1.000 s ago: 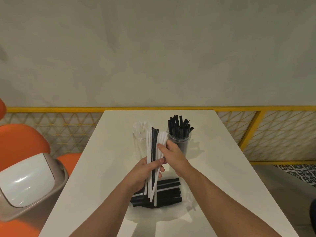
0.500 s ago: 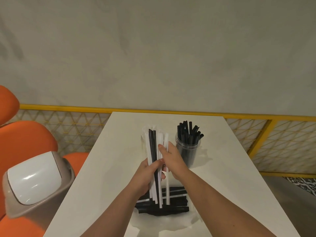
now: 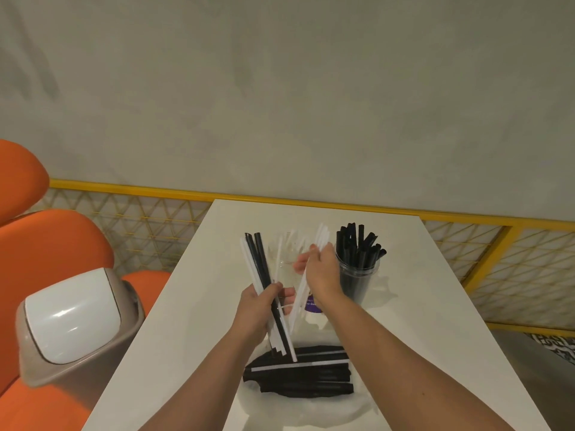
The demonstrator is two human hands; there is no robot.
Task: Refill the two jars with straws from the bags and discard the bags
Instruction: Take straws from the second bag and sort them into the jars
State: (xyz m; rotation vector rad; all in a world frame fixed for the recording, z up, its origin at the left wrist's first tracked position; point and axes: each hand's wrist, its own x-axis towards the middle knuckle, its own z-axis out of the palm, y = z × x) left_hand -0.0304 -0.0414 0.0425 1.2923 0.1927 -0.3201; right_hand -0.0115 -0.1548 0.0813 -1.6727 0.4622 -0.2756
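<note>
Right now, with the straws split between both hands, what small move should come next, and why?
Probably lower the thin white straws pinched in the right hand into the clear plastic jar just behind them. It already holds white straws; the neighbouring jar holds black ones, and the left hand grips the mixed black-and-white bundle.

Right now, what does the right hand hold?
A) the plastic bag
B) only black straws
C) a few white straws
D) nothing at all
C: the right hand pinches a few white straws in front of the clear jar, while the left hand grips a mixed bundle of black and white ones.
</note>
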